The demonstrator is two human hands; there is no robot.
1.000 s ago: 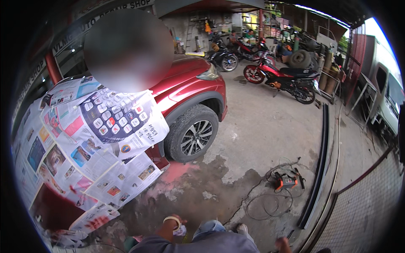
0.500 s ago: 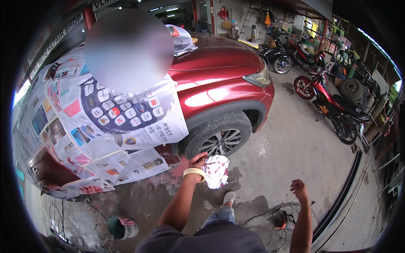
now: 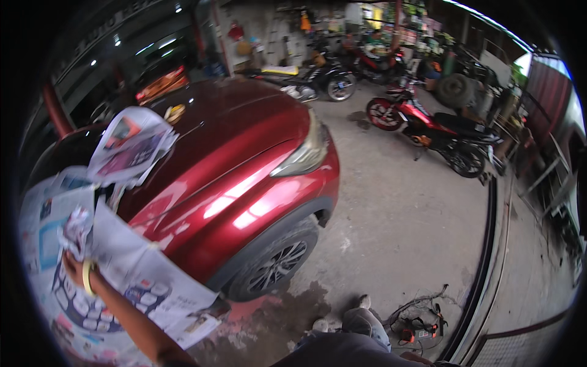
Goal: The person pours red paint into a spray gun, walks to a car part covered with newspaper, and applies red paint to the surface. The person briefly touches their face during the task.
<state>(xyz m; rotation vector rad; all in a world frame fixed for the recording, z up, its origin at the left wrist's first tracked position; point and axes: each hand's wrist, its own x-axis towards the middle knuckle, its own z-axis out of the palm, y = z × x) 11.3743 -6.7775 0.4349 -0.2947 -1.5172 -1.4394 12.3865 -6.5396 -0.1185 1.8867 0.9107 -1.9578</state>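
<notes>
My left hand (image 3: 74,269) reaches out to the left over the red car's covered side, its fingers closed on a crumpled whitish wad (image 3: 77,227), which looks like paper and is blurred. A pale yellow ring, like a roll of tape (image 3: 88,279), sits around my left wrist. Beneath the hand, printed newspaper sheets (image 3: 189,306) cover the car's side. Bare red paint shows on the car's front fender (image 3: 257,199), above the front wheel (image 3: 278,266). My right hand does not show clearly.
Folded newspaper (image 3: 134,147) lies by the windshield, with a small yellow item (image 3: 175,113) on the hood. An orange-and-black tool (image 3: 419,330) with a tangled cable lies on the concrete floor to my right. A red motorcycle (image 3: 428,125) stands farther off.
My left hand has carried the wad from beside the front wheel up and left over the newspaper. My view has turned, and my right hand has dropped out of clear sight.
</notes>
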